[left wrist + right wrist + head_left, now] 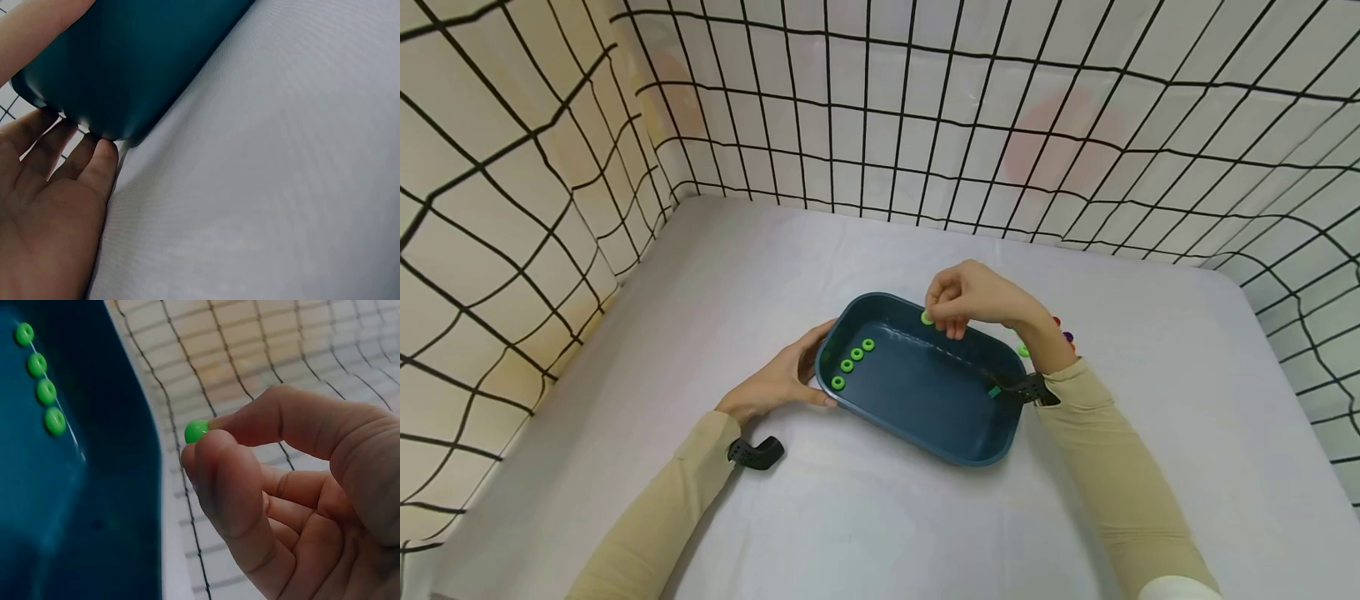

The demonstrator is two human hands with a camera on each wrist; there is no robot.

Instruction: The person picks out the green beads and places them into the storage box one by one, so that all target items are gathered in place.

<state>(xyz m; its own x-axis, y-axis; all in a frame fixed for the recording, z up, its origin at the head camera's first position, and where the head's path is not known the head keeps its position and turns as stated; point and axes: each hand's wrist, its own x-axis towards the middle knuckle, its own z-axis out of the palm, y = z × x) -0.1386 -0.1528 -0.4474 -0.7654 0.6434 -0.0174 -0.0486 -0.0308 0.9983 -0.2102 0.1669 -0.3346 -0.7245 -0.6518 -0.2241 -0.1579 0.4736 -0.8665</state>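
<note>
A dark blue rectangular tray (pixel 925 392) stands at a slant on the white table. My left hand (pixel 784 377) holds its left end, thumb at the near side and fingers round the far side; in the left wrist view, fingertips (pixel 106 150) touch the tray's wall. Inside the tray, several small green rings (pixel 857 354) lie in a slanting row near the left end. Above the far rim, my right hand (pixel 972 296) pinches another green ring (pixel 195 430) between thumb and forefinger. That ring is partly hidden by the fingertips.
Beyond the tray's right end lie a green ring (pixel 1023 350) and small red, purple and orange pieces, partly hidden by the right forearm. Black netting (pixel 880 108) rises behind the white table (pixel 880 533) and along both sides. Black bands circle both wrists.
</note>
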